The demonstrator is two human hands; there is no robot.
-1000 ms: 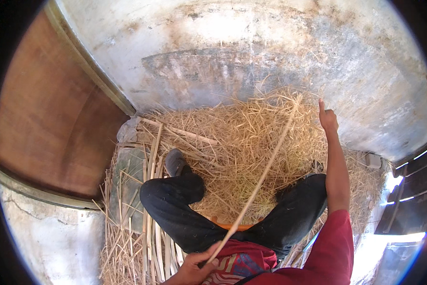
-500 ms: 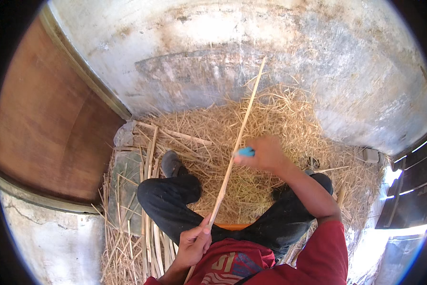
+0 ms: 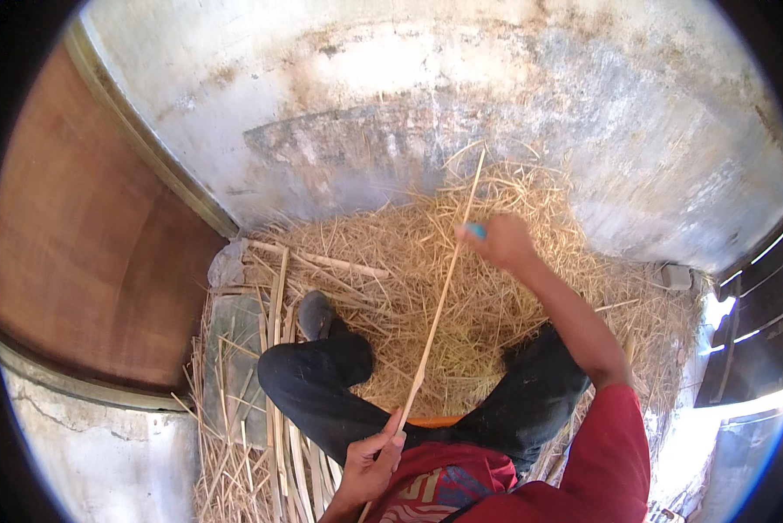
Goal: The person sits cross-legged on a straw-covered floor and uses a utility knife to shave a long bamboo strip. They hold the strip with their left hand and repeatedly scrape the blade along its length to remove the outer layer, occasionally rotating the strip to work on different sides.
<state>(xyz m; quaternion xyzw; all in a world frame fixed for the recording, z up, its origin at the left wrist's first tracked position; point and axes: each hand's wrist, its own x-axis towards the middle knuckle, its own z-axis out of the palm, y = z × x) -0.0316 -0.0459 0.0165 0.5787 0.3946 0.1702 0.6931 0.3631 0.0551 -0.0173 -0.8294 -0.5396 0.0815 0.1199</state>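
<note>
A long, pale bamboo strip (image 3: 441, 315) slants up and away from my lap, its far end thin against the straw. My left hand (image 3: 372, 459) is closed around its near part, in front of my red shirt. Farther along, my right hand (image 3: 507, 244) is closed on a small blue object (image 3: 475, 231), which sits against the strip at the thumb side. Fingers cover most of that object, and its kind cannot be made out. A knot-like bump shows on the strip a little above my left hand.
Straw-like shavings (image 3: 435, 357) lie heaped between my bent legs and up to the stained wall (image 3: 365, 113). Several loose strips (image 3: 278, 305) lie at the left by a grey slab (image 3: 234, 349). A brown panel (image 3: 104, 235) stands far left, a grey block (image 3: 677, 277) at right.
My right hand and the blue object have moved away from me along the strip, toward its far end. The strip's far tip is lower, and my left hand still holds it.
</note>
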